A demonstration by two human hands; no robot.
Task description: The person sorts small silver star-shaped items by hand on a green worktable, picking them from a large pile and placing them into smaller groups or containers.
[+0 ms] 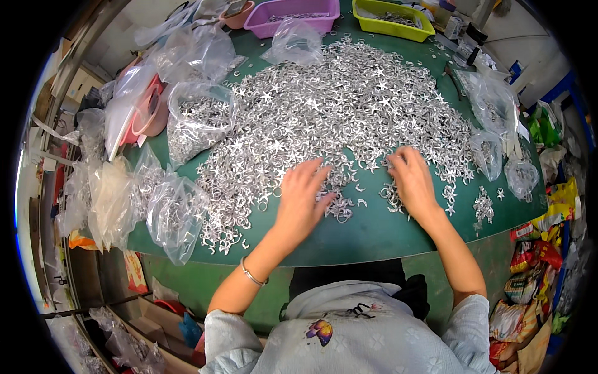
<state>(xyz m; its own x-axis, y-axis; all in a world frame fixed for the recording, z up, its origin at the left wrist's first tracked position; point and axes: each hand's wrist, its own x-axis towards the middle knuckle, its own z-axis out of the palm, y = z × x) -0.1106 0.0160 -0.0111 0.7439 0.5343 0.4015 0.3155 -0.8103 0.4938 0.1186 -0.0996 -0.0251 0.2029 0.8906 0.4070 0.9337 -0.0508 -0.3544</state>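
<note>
A broad heap of small silver metal pieces (349,106), many shaped like stars, crescents and rings, spreads over the green tabletop (361,240). My left hand (301,194) rests at the heap's near edge, thumb apart from the fingers, with nothing visibly held. Beside its thumb lies a small cluster of pieces (339,209). To the right, my right hand (412,181) bends its fingers together at the heap's edge; whatever is between the fingertips is too small to make out. Some loose pieces (389,196) lie by its wrist side.
Clear plastic bags of silver pieces (198,121) crowd the left side, near a pink container (151,112). A purple basin (293,19) and a yellow-green basin (392,22) stand at the far edge. More bags (492,112) lie right, and a small pile (483,206) sits near the right edge.
</note>
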